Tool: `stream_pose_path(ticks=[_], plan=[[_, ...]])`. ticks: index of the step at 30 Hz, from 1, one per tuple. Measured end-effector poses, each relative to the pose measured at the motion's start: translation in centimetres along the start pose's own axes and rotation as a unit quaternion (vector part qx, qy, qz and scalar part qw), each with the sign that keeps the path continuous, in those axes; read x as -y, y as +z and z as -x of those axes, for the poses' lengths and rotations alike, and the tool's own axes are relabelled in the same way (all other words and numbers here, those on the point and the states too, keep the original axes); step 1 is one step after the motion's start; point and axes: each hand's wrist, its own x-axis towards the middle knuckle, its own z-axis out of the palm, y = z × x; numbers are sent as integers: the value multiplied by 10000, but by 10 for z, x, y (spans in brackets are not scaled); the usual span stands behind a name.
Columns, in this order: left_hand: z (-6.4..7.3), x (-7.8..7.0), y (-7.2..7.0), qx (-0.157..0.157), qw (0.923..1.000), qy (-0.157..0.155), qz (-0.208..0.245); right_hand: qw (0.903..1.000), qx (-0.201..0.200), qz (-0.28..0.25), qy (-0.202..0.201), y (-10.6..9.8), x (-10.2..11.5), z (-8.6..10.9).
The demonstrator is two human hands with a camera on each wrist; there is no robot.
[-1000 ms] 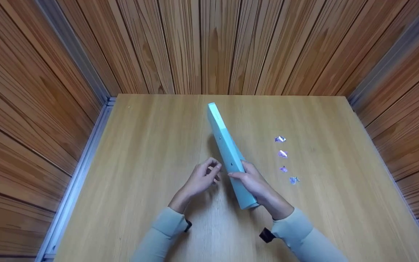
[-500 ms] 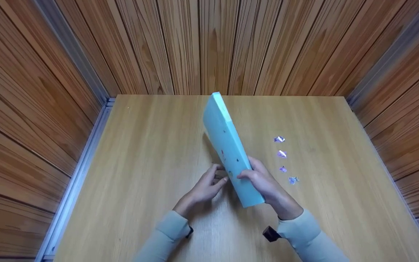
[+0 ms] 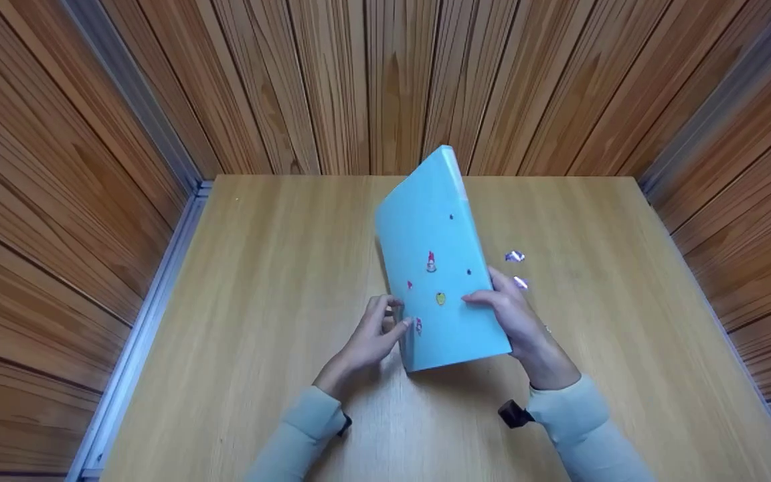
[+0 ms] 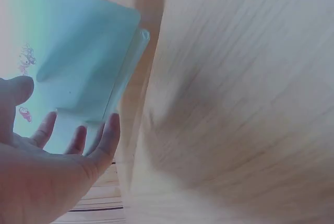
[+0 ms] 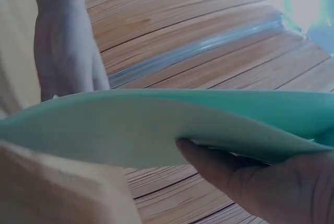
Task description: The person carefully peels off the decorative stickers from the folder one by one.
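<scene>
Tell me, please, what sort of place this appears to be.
It looks like a small, enclosed work booth, though I can't be certain: a wooden table with wood-plank walls on three sides and a metal rail along its left edge.

The right hand [image 3: 526,328] grips the blue folder [image 3: 452,251] at its right edge, thumb [image 3: 484,296] on the front; the left hand [image 3: 367,340], fingers [image 3: 379,305] loosely bent, is at its left edge.
</scene>
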Motion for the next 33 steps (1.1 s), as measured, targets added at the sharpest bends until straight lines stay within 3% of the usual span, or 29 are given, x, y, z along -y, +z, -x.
stream_pose_path(ticks=[3,7,16,21,28,33], plan=[[-1,1,-2,-139,9993,-336,-100,9988,-435,-104,201,-13,-27,-14],[-2,3,-5,-321,9986,-421,-11,9961,-844,-187,174,-23,-43,-19],[-3,8,-13,-642,9956,-600,326,9948,-980,-280,51,-34,-56,-21],[-3,6,-19,-967,9922,-764,188,9947,-992,-268,10,-42,-65,-23],[-6,3,-28,-1273,9879,-870,-158,9910,-1288,316,181,-51,-77,-31],[-6,5,-32,-1486,9853,-831,-122,9796,-1671,1109,147,-57,-94,-39]])
